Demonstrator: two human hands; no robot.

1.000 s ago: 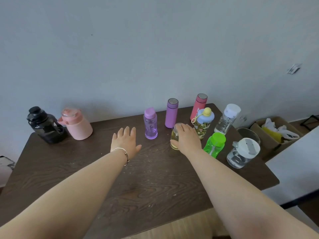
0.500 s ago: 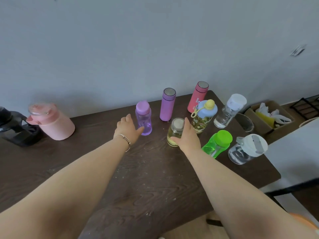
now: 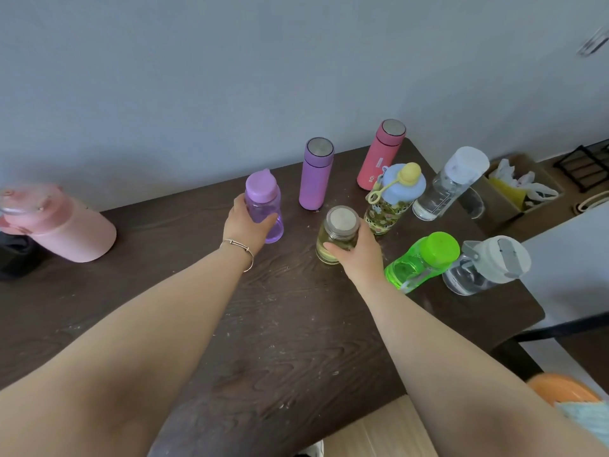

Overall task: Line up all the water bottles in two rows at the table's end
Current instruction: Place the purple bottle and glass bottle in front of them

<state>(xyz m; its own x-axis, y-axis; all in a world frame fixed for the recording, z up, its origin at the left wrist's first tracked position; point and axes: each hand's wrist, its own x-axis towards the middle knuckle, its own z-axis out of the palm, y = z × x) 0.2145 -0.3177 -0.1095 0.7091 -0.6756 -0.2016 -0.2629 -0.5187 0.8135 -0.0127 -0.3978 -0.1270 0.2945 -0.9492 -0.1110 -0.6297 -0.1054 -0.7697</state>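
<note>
My left hand (image 3: pixel 245 225) wraps the clear purple bottle (image 3: pixel 265 202), which stands upright on the dark wooden table (image 3: pixel 290 341). My right hand (image 3: pixel 357 255) grips the small yellowish glass bottle (image 3: pixel 336 230) from its near right side. Behind them stand a purple flask (image 3: pixel 316 174) and a pink flask (image 3: pixel 380 155). To the right are a patterned bottle with a blue lid (image 3: pixel 393 197), a clear bottle with a white cap (image 3: pixel 449 183), a green bottle (image 3: pixel 421 260) and a clear jug with a white lid (image 3: pixel 486 265). A big pink jug (image 3: pixel 59 222) and a black jug (image 3: pixel 14 258) stand far left.
A grey wall (image 3: pixel 263 77) runs right behind the table. Past the table's right end sits an open cardboard box (image 3: pixel 517 189) with bags in it, on the floor. A white surface (image 3: pixel 573 258) lies at the right, and wooden flooring shows below the near edge.
My left hand moved forward off the tabletop and closed around the clear purple bottle. My right hand slid from the top of the yellowish bottle down to its side. The camera tilted and moved closer.
</note>
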